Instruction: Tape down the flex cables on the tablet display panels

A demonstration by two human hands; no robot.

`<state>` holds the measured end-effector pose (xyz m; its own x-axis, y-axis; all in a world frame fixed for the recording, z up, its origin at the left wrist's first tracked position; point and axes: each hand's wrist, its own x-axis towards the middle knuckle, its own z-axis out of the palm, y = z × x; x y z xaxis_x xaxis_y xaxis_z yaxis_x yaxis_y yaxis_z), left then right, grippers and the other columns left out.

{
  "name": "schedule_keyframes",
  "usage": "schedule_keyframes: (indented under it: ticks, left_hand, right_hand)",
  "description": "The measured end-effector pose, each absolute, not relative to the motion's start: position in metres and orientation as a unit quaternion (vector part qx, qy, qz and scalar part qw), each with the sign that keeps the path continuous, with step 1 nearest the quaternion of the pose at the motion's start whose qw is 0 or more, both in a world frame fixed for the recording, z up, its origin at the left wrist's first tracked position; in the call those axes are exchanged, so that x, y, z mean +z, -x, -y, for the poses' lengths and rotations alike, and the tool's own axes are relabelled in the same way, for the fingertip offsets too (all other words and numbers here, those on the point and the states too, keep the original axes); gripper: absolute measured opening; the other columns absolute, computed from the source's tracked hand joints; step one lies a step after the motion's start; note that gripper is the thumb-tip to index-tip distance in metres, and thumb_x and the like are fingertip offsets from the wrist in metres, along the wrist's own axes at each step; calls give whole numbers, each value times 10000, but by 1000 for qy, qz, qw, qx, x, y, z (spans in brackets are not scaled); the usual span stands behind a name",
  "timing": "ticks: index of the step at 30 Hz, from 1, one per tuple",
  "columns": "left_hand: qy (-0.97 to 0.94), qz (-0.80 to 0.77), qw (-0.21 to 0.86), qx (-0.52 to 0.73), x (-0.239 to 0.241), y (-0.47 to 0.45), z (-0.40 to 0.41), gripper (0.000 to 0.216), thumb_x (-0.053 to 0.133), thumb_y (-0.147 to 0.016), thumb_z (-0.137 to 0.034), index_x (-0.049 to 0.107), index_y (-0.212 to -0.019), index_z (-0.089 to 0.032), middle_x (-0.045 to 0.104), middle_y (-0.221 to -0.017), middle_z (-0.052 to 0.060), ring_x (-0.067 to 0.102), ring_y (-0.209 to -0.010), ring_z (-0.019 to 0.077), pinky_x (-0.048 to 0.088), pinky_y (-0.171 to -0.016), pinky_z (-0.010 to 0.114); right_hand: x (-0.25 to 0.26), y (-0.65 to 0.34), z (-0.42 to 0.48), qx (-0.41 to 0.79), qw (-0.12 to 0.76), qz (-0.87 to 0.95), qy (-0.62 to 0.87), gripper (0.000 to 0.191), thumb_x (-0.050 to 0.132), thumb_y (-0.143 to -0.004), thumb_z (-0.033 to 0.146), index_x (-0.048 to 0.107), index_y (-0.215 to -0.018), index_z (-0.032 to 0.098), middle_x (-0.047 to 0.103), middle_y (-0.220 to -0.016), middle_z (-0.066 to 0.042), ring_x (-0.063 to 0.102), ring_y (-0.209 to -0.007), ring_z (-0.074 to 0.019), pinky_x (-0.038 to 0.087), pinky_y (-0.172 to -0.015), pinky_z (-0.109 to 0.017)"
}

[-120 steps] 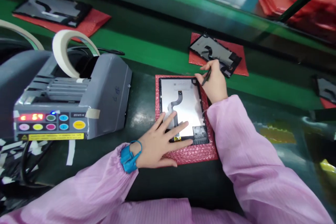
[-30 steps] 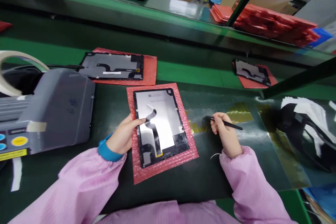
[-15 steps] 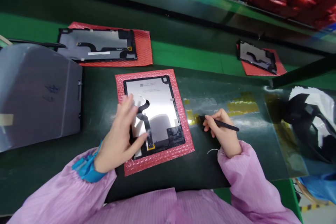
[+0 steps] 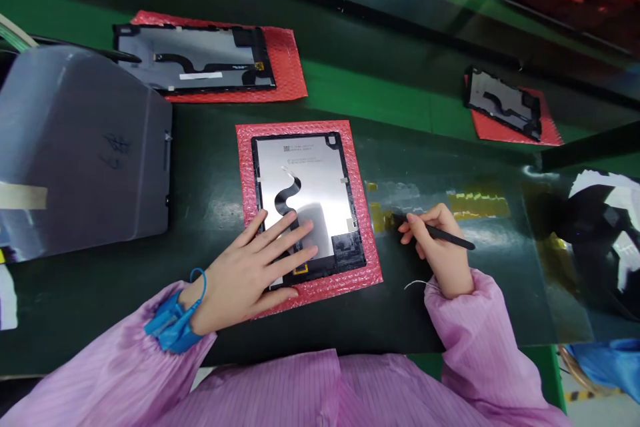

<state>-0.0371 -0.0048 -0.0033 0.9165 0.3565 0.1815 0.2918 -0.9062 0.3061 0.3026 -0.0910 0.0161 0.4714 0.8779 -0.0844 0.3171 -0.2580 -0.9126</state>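
A tablet panel (image 4: 311, 173) with a black flex cable (image 4: 286, 194) lies back-up on a red bubble-wrap pad (image 4: 370, 240) in front of me. My left hand (image 4: 253, 270) lies flat on the panel's lower left part, fingers spread, over the flex cable's lower end. A blue wrist strap (image 4: 173, 323) is on that wrist. My right hand (image 4: 440, 247) rests on the dark mat to the right of the pad and pinches a thin black stylus-like tool (image 4: 440, 233), its tip near yellow tape strips (image 4: 380, 219).
A grey tape dispenser machine (image 4: 85, 147) stands at the left. Two more panels on red pads lie on the green belt, one at the back left (image 4: 195, 57), one at the back right (image 4: 505, 103). A black and white heap (image 4: 595, 233) sits at the right edge.
My left hand has come down from beside the panel and now lies flat on its lower left. The right hand with the tool has stayed near the yellow tape.
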Motion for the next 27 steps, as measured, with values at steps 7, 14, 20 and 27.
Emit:
schedule_keyframes:
  ticks: [7, 14, 20, 27]
  left_hand:
    - [-962, -182, 168, 119, -2, 31, 7, 631, 562, -1026, -535, 405, -1595, -312, 340, -1703, 8, 205, -1614, 292, -5, -1326, 512]
    - [-962, -192, 153, 119, -4, 24, 8, 613, 540, -1047, -483, 399, -1589, -234, 326, -1707, 107, 217, -1610, 317, 86, -1317, 566]
    - [-939, -186, 233, 173, 3, 31, 6, 518, 503, -1074, -434, 468, -1498, -140, 573, -1541, 130, 255, -1601, 277, 239, -1308, 531]
    - [-954, -164, 207, 141, 1, 40, 8, 431, 460, -1099, -294, 509, -1494, -129, 632, -1483, 120, 387, -1546, 230, 280, -1308, 442]
  right_hand:
    - [13, -301, 91, 288, 485, 422, 710, 321, 762, -899, 393, 518, -770, 230, 755, -680, -6, 664, -519, -124, 422, -421, -204]
    - [16, -274, 94, 317, 553, 455, 622, 279, 759, -921, 294, 529, -778, 229, 764, -706, 16, 698, -531, -124, 564, -540, -240]
    - [24, -219, 109, 445, 548, 420, 570, 247, 705, -972, 258, 511, -822, 227, 775, -740, -1, 695, -510, -113, 451, -401, -171]
    - [21, -193, 113, 488, 496, 424, 579, 274, 710, -968, 308, 502, -806, 232, 776, -732, -15, 705, -509, -134, 446, -364, -176]
